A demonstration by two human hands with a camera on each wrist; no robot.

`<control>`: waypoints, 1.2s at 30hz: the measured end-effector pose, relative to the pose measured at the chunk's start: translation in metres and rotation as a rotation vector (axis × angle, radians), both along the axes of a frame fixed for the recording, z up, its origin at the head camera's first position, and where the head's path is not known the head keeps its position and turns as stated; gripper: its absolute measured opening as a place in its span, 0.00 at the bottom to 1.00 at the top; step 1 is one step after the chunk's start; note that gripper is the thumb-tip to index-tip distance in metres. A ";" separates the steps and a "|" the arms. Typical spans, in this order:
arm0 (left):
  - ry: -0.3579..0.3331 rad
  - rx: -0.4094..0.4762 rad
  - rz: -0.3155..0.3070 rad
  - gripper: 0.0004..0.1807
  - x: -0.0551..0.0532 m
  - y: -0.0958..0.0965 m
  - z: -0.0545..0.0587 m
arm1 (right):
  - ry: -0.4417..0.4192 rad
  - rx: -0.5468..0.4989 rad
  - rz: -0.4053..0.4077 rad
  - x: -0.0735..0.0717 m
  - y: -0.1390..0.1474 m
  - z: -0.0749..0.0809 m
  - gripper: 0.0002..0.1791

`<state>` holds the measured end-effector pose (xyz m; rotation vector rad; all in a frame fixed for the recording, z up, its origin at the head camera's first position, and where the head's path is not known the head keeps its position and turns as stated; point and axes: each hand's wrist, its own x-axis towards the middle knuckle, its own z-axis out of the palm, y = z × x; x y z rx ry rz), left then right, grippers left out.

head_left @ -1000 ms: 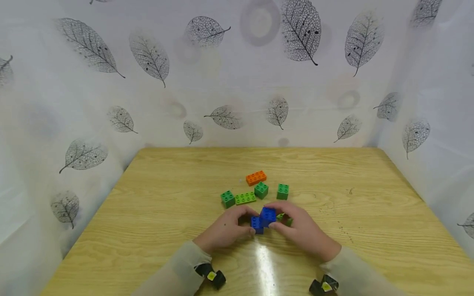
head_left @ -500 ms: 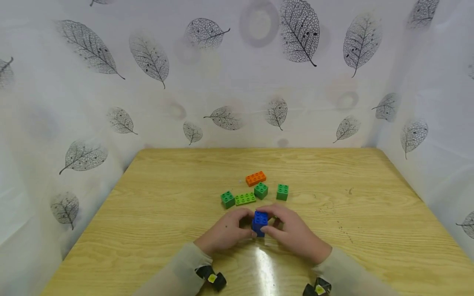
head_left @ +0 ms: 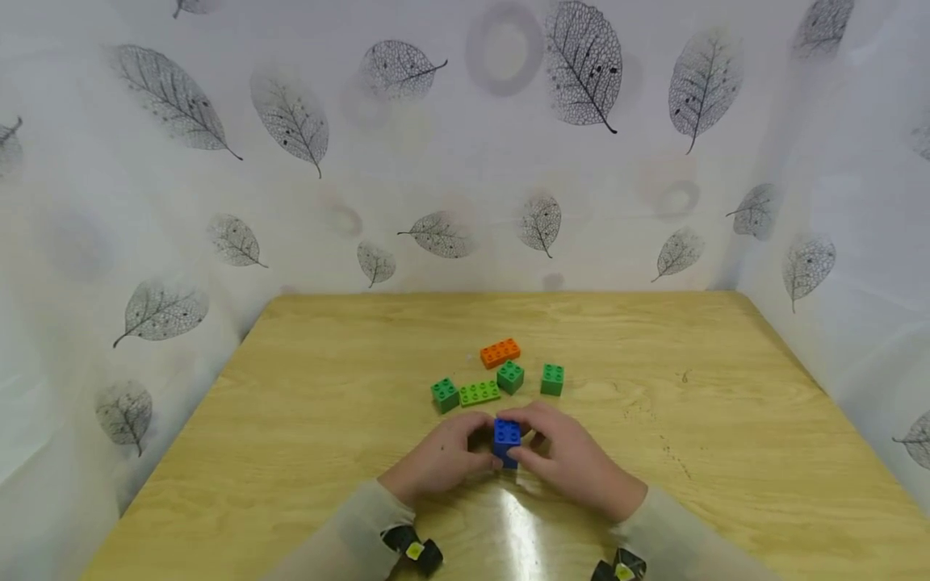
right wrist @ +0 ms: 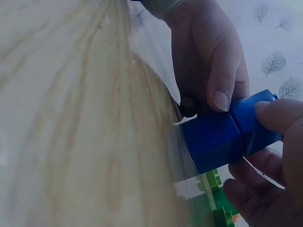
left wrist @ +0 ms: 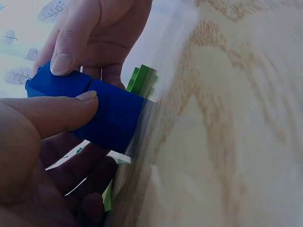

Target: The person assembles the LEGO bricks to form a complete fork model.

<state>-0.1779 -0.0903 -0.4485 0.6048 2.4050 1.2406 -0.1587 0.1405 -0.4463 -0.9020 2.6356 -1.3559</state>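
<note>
Two blue building bricks stand stacked near the middle of the table, the upper brick [head_left: 507, 432] straight above the lower brick [left wrist: 118, 113]. A thin seam shows between them in both wrist views. My left hand [head_left: 443, 452] holds the lower brick between thumb and fingers. From the other side, my right hand [head_left: 570, 458] pinches the upper brick, its thumb on the near face. A light green brick [left wrist: 142, 81] lies beyond the stack in the left wrist view; my right hand hides it in the head view.
Behind the hands lie a green brick [head_left: 445, 394], a flat light green brick [head_left: 479, 393], another green brick [head_left: 511, 376] and a third green brick [head_left: 552, 379]. An orange brick [head_left: 500, 353] lies farther back. Leaf-patterned cloth [head_left: 450, 161] bounds the wooden table [head_left: 327, 363].
My right hand has moved left with the upper blue brick, from beside and above the lower one to straight on top. My left hand has stayed nearly still on the lower brick.
</note>
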 end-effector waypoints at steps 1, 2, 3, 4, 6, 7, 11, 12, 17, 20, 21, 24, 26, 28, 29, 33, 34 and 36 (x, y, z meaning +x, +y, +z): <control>-0.002 0.001 -0.001 0.17 0.000 0.000 -0.001 | 0.000 -0.003 0.004 0.000 0.000 -0.001 0.24; -0.004 0.003 -0.003 0.17 0.000 0.000 -0.001 | -0.001 -0.008 0.008 0.000 0.001 -0.002 0.24; -0.007 0.010 -0.005 0.17 0.000 0.000 -0.002 | 0.005 -0.012 0.010 0.000 0.001 -0.003 0.24; -0.011 0.016 -0.005 0.17 0.000 0.000 -0.002 | 0.012 -0.015 0.012 0.000 0.001 -0.004 0.24; -0.012 0.027 -0.007 0.17 -0.001 -0.001 -0.001 | 0.028 -0.016 0.012 0.000 0.001 -0.004 0.25; -0.011 0.031 -0.007 0.17 -0.001 -0.002 -0.001 | 0.035 -0.017 0.010 0.000 0.000 -0.004 0.26; -0.010 0.038 -0.005 0.17 -0.001 -0.003 -0.002 | 0.026 -0.043 -0.006 0.000 -0.002 -0.005 0.28; -0.014 0.038 -0.005 0.17 -0.001 -0.004 -0.002 | 0.016 -0.054 -0.005 0.001 -0.002 -0.005 0.28; -0.041 0.029 -0.003 0.19 0.002 -0.003 -0.004 | -0.015 -0.104 0.002 0.003 -0.001 -0.011 0.25; -0.047 0.029 -0.013 0.20 0.002 -0.003 -0.003 | -0.018 -0.136 -0.008 0.003 0.000 -0.014 0.24; -0.053 0.029 -0.016 0.21 0.002 -0.003 -0.003 | -0.022 -0.150 -0.012 0.004 0.001 -0.015 0.24; -0.067 0.045 -0.039 0.23 0.003 -0.004 0.000 | -0.024 -0.181 -0.028 0.003 0.002 -0.017 0.21; -0.080 0.078 -0.047 0.23 0.002 -0.005 0.002 | -0.017 -0.194 -0.044 0.002 0.002 -0.017 0.18; -0.089 0.120 -0.049 0.22 0.001 -0.006 0.004 | -0.014 -0.211 -0.053 0.002 0.002 -0.015 0.16; -0.093 0.143 -0.049 0.21 0.001 -0.006 0.005 | -0.014 -0.215 -0.056 0.002 0.002 -0.014 0.15; -0.117 0.190 -0.023 0.18 0.001 -0.006 0.009 | -0.025 -0.221 -0.056 0.002 0.002 -0.011 0.13; -0.120 0.196 -0.016 0.18 0.001 -0.006 0.009 | -0.026 -0.217 -0.057 0.002 0.002 -0.011 0.14; -0.118 0.208 -0.002 0.16 0.002 -0.005 0.009 | -0.027 -0.213 -0.056 0.002 0.002 -0.012 0.14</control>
